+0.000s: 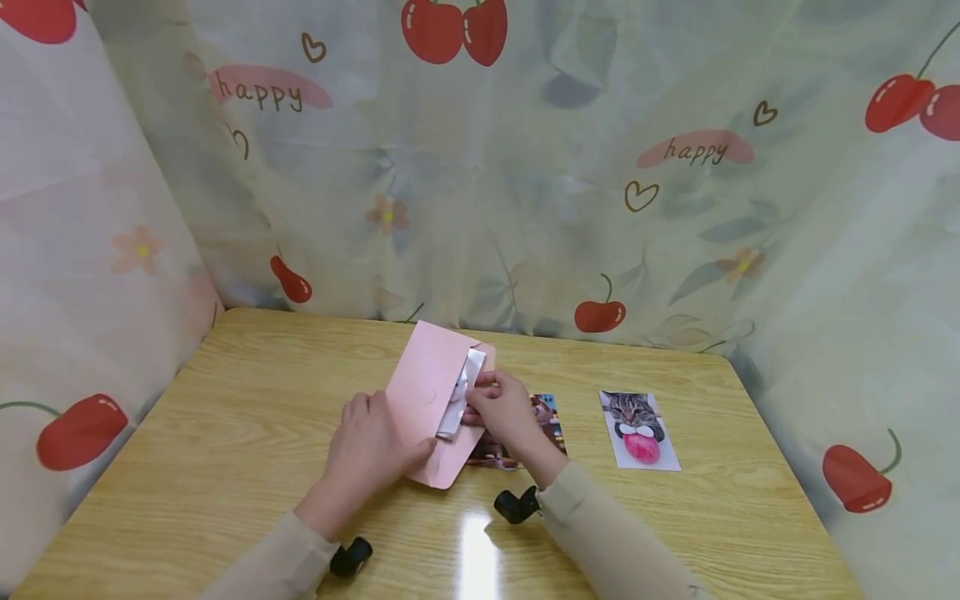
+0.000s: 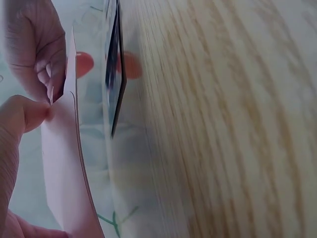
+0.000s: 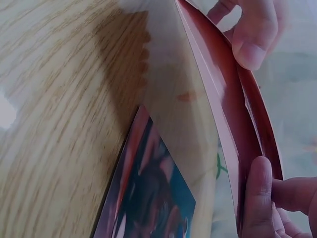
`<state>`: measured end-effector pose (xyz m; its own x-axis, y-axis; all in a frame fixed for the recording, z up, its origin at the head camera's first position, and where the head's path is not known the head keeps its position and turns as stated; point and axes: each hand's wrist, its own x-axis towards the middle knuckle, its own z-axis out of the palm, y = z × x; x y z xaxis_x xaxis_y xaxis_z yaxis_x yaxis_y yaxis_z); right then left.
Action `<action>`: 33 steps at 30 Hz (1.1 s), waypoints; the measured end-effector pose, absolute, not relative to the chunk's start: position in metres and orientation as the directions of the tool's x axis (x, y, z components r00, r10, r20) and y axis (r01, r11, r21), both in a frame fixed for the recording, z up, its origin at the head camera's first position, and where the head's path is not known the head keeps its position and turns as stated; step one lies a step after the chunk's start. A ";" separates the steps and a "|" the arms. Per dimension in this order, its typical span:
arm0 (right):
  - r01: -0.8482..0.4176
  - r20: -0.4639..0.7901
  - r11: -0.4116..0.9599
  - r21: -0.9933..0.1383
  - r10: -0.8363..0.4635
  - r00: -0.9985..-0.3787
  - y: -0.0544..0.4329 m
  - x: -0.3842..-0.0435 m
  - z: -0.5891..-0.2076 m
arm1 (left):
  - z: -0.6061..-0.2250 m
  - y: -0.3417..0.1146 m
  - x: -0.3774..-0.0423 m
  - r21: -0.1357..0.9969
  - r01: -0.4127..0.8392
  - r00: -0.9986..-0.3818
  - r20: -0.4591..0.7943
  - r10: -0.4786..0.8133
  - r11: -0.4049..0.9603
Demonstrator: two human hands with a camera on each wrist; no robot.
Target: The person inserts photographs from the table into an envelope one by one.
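A pink envelope (image 1: 426,367) is held tilted above the table, its opening facing right. My left hand (image 1: 369,442) grips its lower left part, the thumb near the opening's edge. A white photo card (image 1: 472,367) with a greyish picture sticks partly out of the opening; the rest is hidden inside. With thumb and fingers, my right hand (image 1: 512,415) pinches at the card's right side by the envelope's flap. In the right wrist view, the right fingertips (image 3: 259,183) are right at the envelope's reddish inner side.
A colourful photo (image 1: 551,423) lies on the table, partly covered by the envelope and right hand. Farther right lies a photo of a cat with a pink ball (image 1: 640,433). Cherry-patterned curtains (image 1: 472,208) border the wooden table (image 1: 247,433) at the back and sides.
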<state>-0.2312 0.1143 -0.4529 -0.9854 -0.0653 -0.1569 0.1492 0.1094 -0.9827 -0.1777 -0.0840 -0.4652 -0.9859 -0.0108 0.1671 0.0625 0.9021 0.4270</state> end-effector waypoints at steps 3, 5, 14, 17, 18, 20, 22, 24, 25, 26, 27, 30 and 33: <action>0.133 -0.144 0.136 -0.982 -0.075 -0.987 0.112 -0.232 -0.454 | -0.465 -0.082 -0.177 0.426 0.065 -0.988 0.153 -0.001 0.902; 0.128 -0.143 0.155 -0.980 -0.089 -0.986 0.111 -0.232 -0.455 | -0.465 -0.081 -0.177 0.422 0.069 -0.989 0.147 0.006 0.904; 0.097 -0.136 0.241 -0.966 -0.148 -0.980 0.113 -0.229 -0.450 | -0.468 -0.080 -0.178 0.410 0.080 -0.988 0.157 0.016 0.908; 0.100 -0.144 0.281 -0.955 -0.142 -0.979 0.119 -0.228 -0.446 | -0.471 -0.081 -0.179 0.413 0.072 -0.989 0.147 0.012 0.908; 0.097 -0.142 0.291 -0.952 -0.137 -0.980 0.121 -0.228 -0.444 | -0.471 -0.082 -0.180 0.416 0.069 -0.989 0.146 0.008 0.907; 0.082 -0.126 0.307 -0.948 -0.127 -0.984 0.127 -0.228 -0.441 | -0.473 -0.085 -0.181 0.420 0.059 -0.990 0.141 -0.001 0.906; 0.053 -0.096 0.317 -0.947 -0.120 -0.988 0.134 -0.229 -0.439 | -0.473 -0.088 -0.182 0.420 0.045 -0.991 0.133 -0.012 0.906; 0.033 -0.072 0.324 -0.946 -0.110 -0.991 0.142 -0.229 -0.436 | -0.473 -0.091 -0.183 0.418 0.030 -0.992 0.122 -0.024 0.908; 0.025 -0.063 0.320 -0.947 -0.107 -0.992 0.147 -0.230 -0.435 | -0.473 -0.093 -0.184 0.416 0.022 -0.993 0.114 -0.028 0.909; 0.023 -0.059 0.320 -0.947 -0.103 -0.993 0.153 -0.231 -0.435 | -0.473 -0.094 -0.185 0.413 0.017 -0.994 0.108 -0.030 0.911; 0.024 -0.058 0.326 -0.945 -0.095 -0.994 0.158 -0.232 -0.436 | -0.473 -0.095 -0.185 0.409 0.013 -0.994 0.103 -0.032 0.912; 0.036 -0.067 0.374 -0.927 -0.069 -0.995 0.176 -0.236 -0.436 | -0.471 -0.097 -0.186 0.399 0.008 -0.995 0.097 -0.033 0.917; 0.051 -0.081 0.460 -0.886 -0.046 -0.996 0.195 -0.238 -0.439 | -0.470 -0.099 -0.187 0.392 0.018 -0.994 0.105 -0.026 0.920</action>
<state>-0.2384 0.1953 -0.4387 -0.9957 -0.0456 -0.0812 0.0512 0.4599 -0.8865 -0.1870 -0.0989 -0.4698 -0.9941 -0.0260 0.1055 0.0175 0.9196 0.3924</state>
